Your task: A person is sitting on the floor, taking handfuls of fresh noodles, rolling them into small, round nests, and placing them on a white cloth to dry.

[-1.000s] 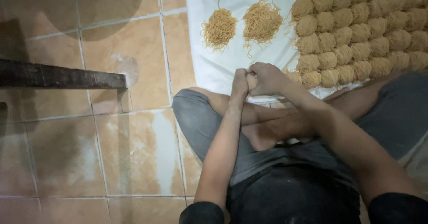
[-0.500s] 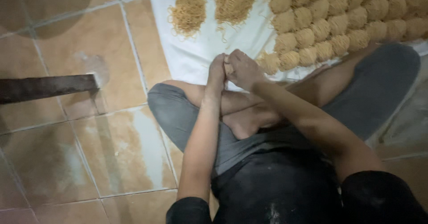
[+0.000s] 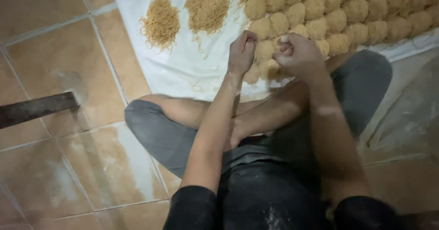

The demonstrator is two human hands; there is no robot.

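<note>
Above the crossed legs, both hands hover over the near edge of a white cloth on the tiled floor. Left hand and right hand have fingers curled closed; whether they pinch anything cannot be told. Rows of noodle nests lie just beyond, two loose noodle piles to the left.
</note>
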